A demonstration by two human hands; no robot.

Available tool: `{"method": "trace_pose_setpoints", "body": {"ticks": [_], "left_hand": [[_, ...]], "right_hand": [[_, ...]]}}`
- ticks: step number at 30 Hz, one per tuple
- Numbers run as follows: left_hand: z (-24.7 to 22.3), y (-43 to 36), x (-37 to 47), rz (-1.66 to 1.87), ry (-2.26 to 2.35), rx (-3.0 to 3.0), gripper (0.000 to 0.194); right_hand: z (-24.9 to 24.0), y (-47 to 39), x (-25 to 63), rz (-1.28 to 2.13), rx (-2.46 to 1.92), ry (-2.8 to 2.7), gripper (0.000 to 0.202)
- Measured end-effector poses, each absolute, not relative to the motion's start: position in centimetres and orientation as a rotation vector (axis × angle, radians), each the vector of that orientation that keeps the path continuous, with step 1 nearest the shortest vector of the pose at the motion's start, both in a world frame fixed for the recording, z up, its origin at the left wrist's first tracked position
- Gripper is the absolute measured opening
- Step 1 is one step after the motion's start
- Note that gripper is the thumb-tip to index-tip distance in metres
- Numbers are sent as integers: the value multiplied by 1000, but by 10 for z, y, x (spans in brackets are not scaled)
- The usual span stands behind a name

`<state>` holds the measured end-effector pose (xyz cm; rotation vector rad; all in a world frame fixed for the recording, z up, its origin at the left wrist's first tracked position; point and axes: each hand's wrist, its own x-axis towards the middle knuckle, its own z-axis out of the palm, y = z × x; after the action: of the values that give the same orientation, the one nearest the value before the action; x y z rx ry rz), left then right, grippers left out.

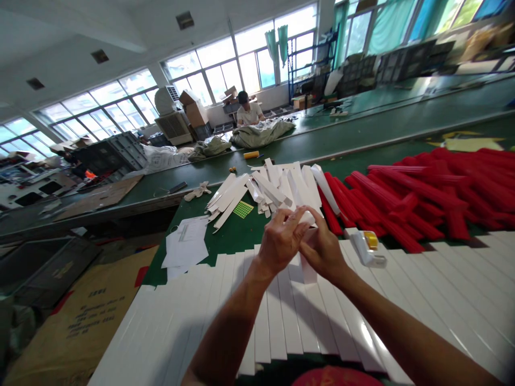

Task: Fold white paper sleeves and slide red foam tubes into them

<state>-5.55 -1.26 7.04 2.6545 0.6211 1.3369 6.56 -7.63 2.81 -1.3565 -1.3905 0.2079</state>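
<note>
One white box (309, 271): my left hand (280, 236) and right hand (325, 249) pinch its top. Lined-up boxes (426, 281) look done; red pieces (402, 199) look left.

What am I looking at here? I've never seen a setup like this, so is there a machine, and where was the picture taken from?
There's no robot here: you see a person's two bare hands. The single picture comes from a camera worn on their head, looking forward and down. The left hand and right hand are together around the upper end of a narrow white box. On the green worktable, flat white strips lie in a long overlapping row. Beyond them are a tape dispenser, a heap of long red pieces, loose white pieces and printed papers. Farther back, another person sits behind a long green bench.
</note>
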Motion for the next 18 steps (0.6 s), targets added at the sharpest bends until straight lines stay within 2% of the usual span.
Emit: {"method": "trace_pose_setpoints", "body": {"ticks": [5,10,18], "left_hand": [[92,-17,-63,1115,605,2845,34],[103,-13,-69,1004,259,3030,29],[96,-31,-74,921,553,3104,35]], "right_hand": [[25,-77,71,242,-1306,-1471,74],[22,-69,77,200,-1196,-1555,74],[12,-69,91,329,-1095,-1631,71]]}}
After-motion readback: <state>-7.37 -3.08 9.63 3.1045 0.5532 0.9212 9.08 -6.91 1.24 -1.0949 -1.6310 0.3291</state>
